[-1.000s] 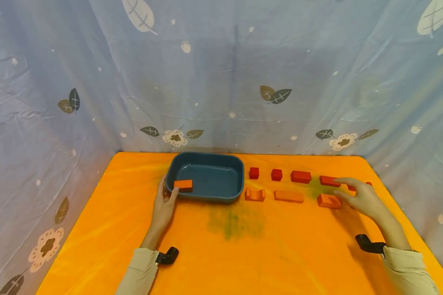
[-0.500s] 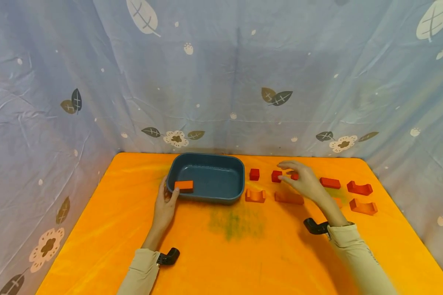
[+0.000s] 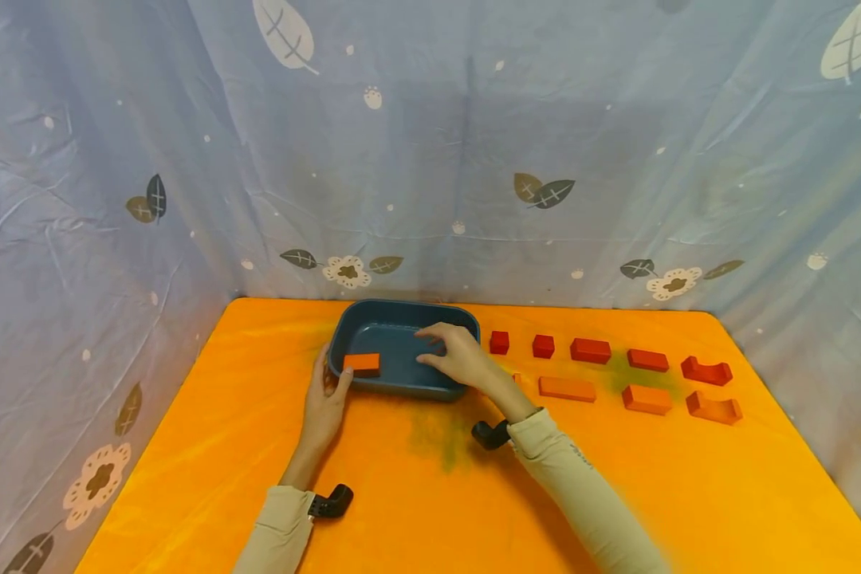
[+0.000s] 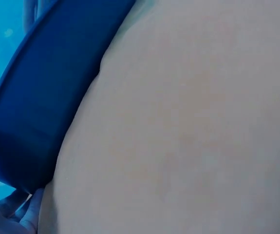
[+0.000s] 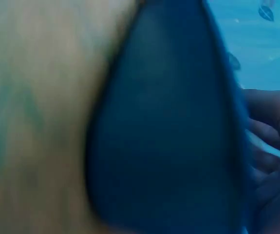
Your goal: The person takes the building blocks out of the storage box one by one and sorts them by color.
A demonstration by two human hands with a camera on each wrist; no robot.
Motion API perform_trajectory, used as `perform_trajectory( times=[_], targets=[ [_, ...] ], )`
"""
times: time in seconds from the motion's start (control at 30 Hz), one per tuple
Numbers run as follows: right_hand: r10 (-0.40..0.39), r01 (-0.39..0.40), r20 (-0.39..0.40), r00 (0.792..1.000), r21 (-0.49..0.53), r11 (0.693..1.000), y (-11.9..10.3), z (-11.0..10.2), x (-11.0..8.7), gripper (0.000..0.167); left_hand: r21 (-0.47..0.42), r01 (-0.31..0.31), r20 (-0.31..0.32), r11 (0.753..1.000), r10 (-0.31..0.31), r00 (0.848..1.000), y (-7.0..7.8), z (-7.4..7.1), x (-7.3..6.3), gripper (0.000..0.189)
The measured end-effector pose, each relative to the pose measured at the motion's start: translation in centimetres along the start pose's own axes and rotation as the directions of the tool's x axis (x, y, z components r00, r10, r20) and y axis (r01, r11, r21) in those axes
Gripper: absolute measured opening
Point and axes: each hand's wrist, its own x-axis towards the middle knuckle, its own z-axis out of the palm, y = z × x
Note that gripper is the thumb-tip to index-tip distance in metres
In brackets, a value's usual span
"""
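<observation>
A dark blue rectangular dish (image 3: 402, 391) sits at the back left of the table. My left hand (image 3: 323, 406) holds its left end, thumb at the front rim and fingers along the outer side. Inside, near that thumb, lies an orange block (image 3: 362, 365). My right hand (image 3: 459, 355) is over the dish's right part, thumb and fingers spread apart with nothing visible between them. In the left wrist view the dish's wall (image 4: 47, 83) slants past fingers (image 4: 32, 209). The right wrist view is blurred; the dish (image 5: 164, 122) fills its middle, with the right hand (image 5: 271, 146) beyond.
Right of the dish runs a back row of red pieces: small cubes (image 3: 543, 346), blocks (image 3: 591, 351) and an arch (image 3: 706, 371). In front lie an orange bar (image 3: 567, 388), block (image 3: 647, 399) and arch (image 3: 714, 407). Another orange piece (image 3: 517, 379) is mostly hidden by my right wrist.
My right hand has swept left from the far-right pieces, across the rows, to over the dish. The pieces keep their places. My left hand stays at the dish's left end.
</observation>
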Motion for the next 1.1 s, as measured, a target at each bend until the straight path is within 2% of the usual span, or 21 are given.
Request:
perform_trajectory(
  times=[0.17,0.3,0.43,0.53,0.57,0.63,0.77,0.87,1.0,1.1],
  targets=[
    [0.030,-0.030,0.075,0.997,-0.007,1.000,-1.0,3.0,2.5,0.044,0.035,-0.023,-0.013,0.999,0.023,1.000,-1.9,0.3,1.0,0.065],
    [0.007,-0.004,0.133,0.991,-0.022,1.000,-1.5,4.5,4.0,0.040,0.049,-0.041,-0.005,0.998,0.041,0.999,-2.4,0.7,1.4,0.064],
    [-0.029,0.038,0.179,0.983,-0.048,0.998,-1.5,5.5,4.8,0.036,0.004,-0.036,0.012,0.999,0.036,0.999,-1.9,1.0,0.9,0.064],
    [-0.032,0.047,0.170,0.985,-0.087,0.995,-1.5,5.8,4.9,0.033,-0.017,-0.016,0.019,1.000,0.017,1.000,-0.4,1.1,0.3,0.064],
    [-0.036,0.049,0.156,0.987,-0.084,0.995,-1.4,5.7,4.9,0.032,-0.021,-0.015,0.018,1.000,0.016,1.000,-0.4,1.1,0.3,0.064],
    [-0.039,0.050,0.129,0.991,-0.085,0.995,-1.5,5.2,4.7,0.027,-0.007,-0.014,0.013,1.000,0.014,1.000,-0.5,1.1,0.2,0.064],
    [-0.043,0.049,0.080,0.996,-0.082,0.995,-1.7,3.1,4.2,0.020,0.028,-0.034,-0.011,0.999,0.034,0.999,-2.4,0.9,0.9,0.065],
    [-0.029,0.033,0.051,0.998,-0.081,0.996,-1.5,0.7,3.6,0.020,0.046,-0.030,-0.025,0.998,0.031,0.999,-2.5,0.7,1.0,0.066],
    [-0.043,0.043,0.033,0.999,0.012,0.999,-0.2,-3.0,1.8,0.022,0.058,-0.022,-0.027,0.998,0.024,0.999,-2.3,0.5,1.0,0.067],
    [-0.042,0.040,0.024,0.999,0.105,0.994,1.4,-5.8,-0.3,0.023,0.052,-0.003,-0.015,0.999,0.004,1.000,-1.6,0.3,0.7,0.067]
  ],
)
